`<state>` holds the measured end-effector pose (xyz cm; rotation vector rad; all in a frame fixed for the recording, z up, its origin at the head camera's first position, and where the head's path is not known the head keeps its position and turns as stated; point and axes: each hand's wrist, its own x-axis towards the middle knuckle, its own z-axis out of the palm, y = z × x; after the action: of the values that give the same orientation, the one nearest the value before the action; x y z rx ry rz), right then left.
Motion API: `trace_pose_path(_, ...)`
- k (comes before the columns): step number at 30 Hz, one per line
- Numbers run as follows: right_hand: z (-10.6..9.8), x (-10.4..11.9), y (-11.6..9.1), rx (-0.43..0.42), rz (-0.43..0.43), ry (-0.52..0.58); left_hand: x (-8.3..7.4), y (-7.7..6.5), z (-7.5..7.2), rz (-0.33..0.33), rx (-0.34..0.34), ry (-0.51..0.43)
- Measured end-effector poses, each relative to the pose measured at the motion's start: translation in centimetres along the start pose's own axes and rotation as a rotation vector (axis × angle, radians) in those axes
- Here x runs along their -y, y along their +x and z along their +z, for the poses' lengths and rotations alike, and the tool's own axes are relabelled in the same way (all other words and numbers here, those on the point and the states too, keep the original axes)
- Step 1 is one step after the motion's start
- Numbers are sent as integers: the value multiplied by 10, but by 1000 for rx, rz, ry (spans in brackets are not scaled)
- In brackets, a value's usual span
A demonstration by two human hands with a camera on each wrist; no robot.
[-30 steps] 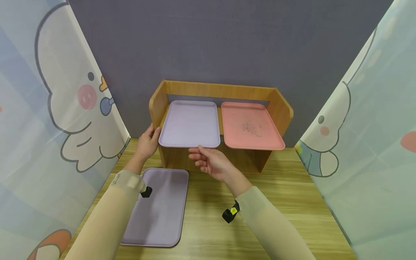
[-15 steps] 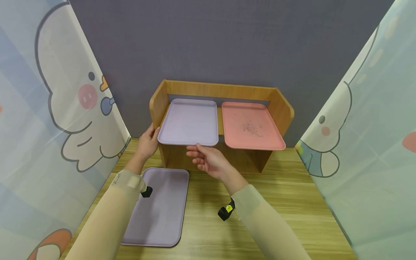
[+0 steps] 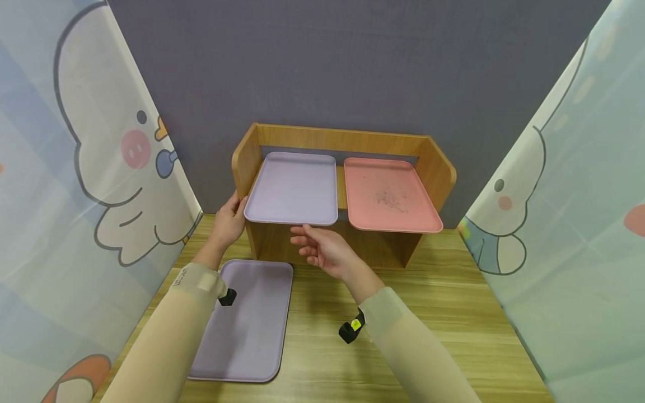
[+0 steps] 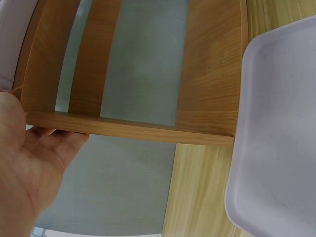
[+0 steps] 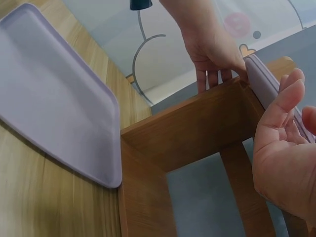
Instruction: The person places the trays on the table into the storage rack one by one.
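Observation:
A pale lilac tray [image 3: 294, 187] lies on the left of the wooden shelf's [image 3: 342, 140] top board, its front edge jutting past the board. My right hand [image 3: 325, 249] is at the middle of that edge, thumb tip against it and the other fingers loosely bent below. My left hand [image 3: 229, 224] holds the shelf's left side panel by its front edge, beside the tray's front left corner. In the left wrist view, several fingers [image 4: 59, 143] reach round the outside of the panel. Right of the lilac tray lies a pink tray [image 3: 388, 196] with dark marks.
A second lilac tray [image 3: 252, 319] lies on the wood-grain table [image 3: 428, 336], in front of the shelf at the left, partly under my left forearm. A dark grey partition [image 3: 332, 67] stands behind the shelf. Cartoon-printed sheets [image 3: 101, 224] hang on both sides.
The lilac tray on the shelf has slid back a little, with my right hand following its front edge slightly forward and left. My left hand has stayed on the side panel.

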<state>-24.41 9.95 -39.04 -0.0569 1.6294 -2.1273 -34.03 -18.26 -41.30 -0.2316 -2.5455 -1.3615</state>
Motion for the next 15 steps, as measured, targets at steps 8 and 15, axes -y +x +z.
trace_pose_path(8, -13, -21, -11, 16, -4, -122, 0, 2, 0, 8, -5, 1)
trace_pose_path(15, -31, -64, -10, 34, 44, -122, 0, 1, -1, 7, 0, -5)
